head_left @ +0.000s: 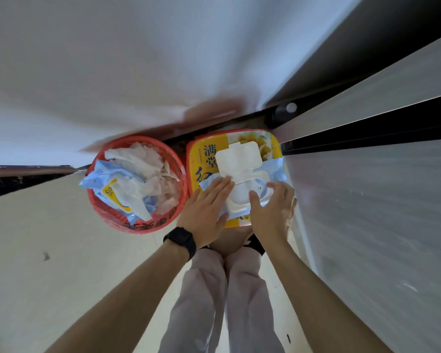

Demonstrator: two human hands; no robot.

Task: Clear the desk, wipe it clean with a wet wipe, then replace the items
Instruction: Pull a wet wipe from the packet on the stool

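A light blue wet wipe pack lies on top of a yellow and red box on the floor. Its white flip lid stands open. My left hand lies flat, fingers straight, and presses on the pack's left side beside the lid frame. My right hand curls over the pack's dispenser opening, thumb on the white frame and fingers over its right edge. No pulled-out wipe shows between the fingers. The white desk top fills the upper part of the view, blurred.
A red mesh waste basket full of crumpled used wipes and blue wrappers stands just left of the box. A grey panel runs along the right. My legs in pale trousers are below, on a cream floor.
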